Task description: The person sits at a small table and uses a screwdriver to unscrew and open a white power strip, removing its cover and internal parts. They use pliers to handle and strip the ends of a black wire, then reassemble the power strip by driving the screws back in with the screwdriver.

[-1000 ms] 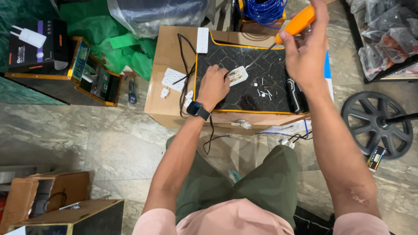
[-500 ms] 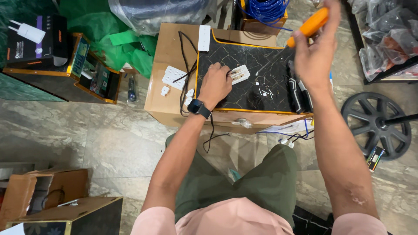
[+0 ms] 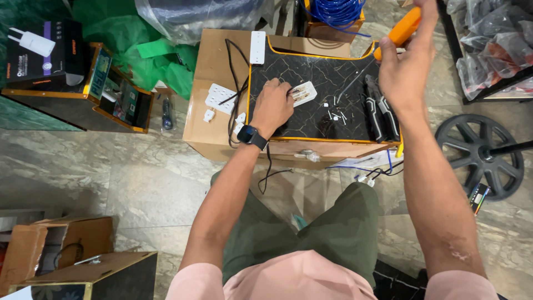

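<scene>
Your hands at the table (image 3: 311,78)
Left hand (image 3: 272,105) presses the white socket (image 3: 303,93), fingers curled; right hand (image 3: 404,72) grips the orange screwdriver (image 3: 397,34), raised.

Black-and-purple product box (image 3: 47,47) with white adapter picture, far left, atop dark orange-edged case. Brown cardboard carton (image 3: 211,100) centre, under black marbled board. Open cardboard boxes (image 3: 61,244) bottom left. Small dark screen on wristwatch (image 3: 248,134).
</scene>
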